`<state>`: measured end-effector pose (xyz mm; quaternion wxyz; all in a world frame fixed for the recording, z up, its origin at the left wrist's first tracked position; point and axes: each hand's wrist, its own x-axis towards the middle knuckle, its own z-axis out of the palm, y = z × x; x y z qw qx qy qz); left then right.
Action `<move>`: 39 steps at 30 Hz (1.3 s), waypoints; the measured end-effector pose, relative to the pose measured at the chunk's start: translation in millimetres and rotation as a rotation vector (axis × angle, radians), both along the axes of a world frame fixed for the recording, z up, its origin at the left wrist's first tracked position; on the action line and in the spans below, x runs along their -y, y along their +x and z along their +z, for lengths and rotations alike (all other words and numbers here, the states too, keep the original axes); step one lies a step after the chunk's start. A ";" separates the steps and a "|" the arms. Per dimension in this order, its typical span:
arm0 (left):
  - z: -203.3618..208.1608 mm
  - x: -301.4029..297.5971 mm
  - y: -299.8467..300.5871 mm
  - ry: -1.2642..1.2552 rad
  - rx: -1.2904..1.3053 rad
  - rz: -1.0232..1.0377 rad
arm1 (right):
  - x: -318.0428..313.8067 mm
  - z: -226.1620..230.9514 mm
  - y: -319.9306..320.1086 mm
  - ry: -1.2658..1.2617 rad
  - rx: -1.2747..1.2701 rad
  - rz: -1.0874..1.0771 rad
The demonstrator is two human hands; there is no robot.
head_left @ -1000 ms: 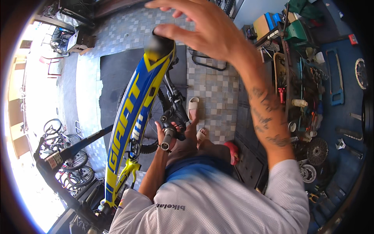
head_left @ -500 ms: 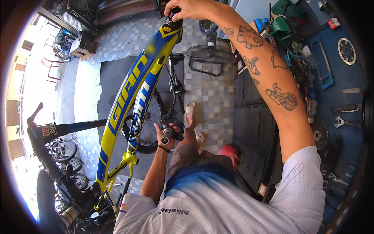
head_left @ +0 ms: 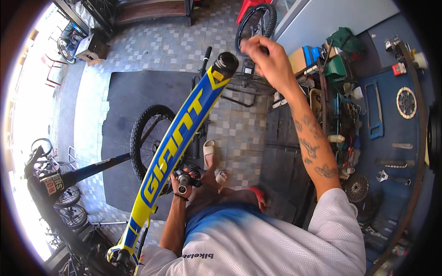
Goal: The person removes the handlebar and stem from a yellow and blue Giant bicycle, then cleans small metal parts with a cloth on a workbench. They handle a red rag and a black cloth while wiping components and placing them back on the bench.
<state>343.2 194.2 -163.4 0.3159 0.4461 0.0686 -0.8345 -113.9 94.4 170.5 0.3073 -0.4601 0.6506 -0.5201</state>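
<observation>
A blue and yellow bicycle frame (head_left: 172,149) slants across the middle, its black-ringed head tube (head_left: 225,65) opening up toward me. My right hand (head_left: 271,62) is raised just right of the head tube, apart from it. Its fingers are bent and the fingertips smeared by motion, so anything in them cannot be made out. Below the frame tube, my left hand (head_left: 176,184) is closed around a black part with a round hollow end (head_left: 183,188), which looks like a fork's steerer and crown. The frame partly hides this part and the hand.
A black clamp arm (head_left: 99,168) reaches in from the left. Behind the frame stands a wheel (head_left: 152,142) over a dark mat (head_left: 120,96). A floor fan (head_left: 248,85) is beyond the head tube. On the right are a cluttered bench (head_left: 338,78) and a blue tool board (head_left: 391,152).
My right hand has let go of the head tube top and moved right. The frame has turned, bringing the head tube right and nearer. My left hand still grips the black part.
</observation>
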 end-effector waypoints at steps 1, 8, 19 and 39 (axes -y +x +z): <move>-0.3 2.6 -1.5 -0.012 -0.064 0.016 | -3.9 6.2 3.9 -0.032 -0.294 0.057; 19.5 16.3 -9.7 -0.006 -0.072 0.007 | 2.7 41.0 16.0 0.079 -0.760 0.259; 9.5 16.6 -20.4 0.050 -0.079 0.045 | 12.3 33.2 12.3 0.176 -0.595 0.346; 7.2 10.8 -35.6 0.068 -0.083 0.105 | 22.0 37.9 3.2 0.247 -0.328 0.199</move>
